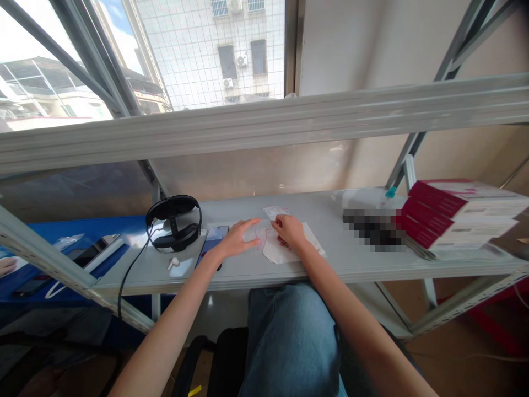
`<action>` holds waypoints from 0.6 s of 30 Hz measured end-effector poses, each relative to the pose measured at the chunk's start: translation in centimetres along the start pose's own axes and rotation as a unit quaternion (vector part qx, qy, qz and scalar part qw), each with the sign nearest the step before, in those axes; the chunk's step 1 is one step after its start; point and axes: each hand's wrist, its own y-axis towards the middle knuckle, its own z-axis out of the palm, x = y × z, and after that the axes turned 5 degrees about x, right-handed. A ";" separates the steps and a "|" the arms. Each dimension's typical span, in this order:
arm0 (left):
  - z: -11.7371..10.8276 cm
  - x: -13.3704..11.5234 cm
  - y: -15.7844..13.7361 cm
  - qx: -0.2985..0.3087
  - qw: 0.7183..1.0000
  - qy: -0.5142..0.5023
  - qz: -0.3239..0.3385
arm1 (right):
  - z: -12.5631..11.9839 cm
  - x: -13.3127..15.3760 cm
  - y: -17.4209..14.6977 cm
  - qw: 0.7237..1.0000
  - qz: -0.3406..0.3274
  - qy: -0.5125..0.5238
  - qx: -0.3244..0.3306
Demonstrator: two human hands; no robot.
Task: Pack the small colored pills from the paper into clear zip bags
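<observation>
My left hand [238,240] is open over the grey shelf, its thumb and fingers spread apart. Just beyond its fingertips lies a thin red string [256,238] in a loose loop. My right hand [290,230] is closed, fingers curled together above a white sheet or cloth [279,253]; whatever they hold, if anything, is too small to make out. Small reddish-brown pieces [283,242] lie on the sheet beneath that hand. A small clear plastic bag [276,211] touches or lies just behind the right fingertips.
Left of my hands are a phone [212,238], a white earbud case [181,268], an earbud [173,263] and black headphones [182,237] with a hanging cable. Red-and-white boxes [446,215] are stacked at right. A metal beam [264,131] crosses above the shelf. Another person's hand [7,266] shows far left.
</observation>
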 end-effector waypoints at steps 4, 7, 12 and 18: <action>1.3 -0.1 0.0 0.042 0.998 0.047 0.008 | 0.0 -0.2 0.1 0.998 0.020 -0.015 -0.061; 2.3 0.3 0.1 0.053 0.996 0.068 0.011 | 0.4 -0.6 0.2 0.997 0.001 -0.036 -0.071; 3.6 0.8 0.0 0.073 0.989 0.130 -0.004 | 0.9 -0.9 0.5 0.997 0.007 -0.070 -0.040; 4.1 1.4 0.2 0.113 0.979 0.167 -0.010 | 1.1 -0.8 0.6 0.994 0.024 -0.100 -0.019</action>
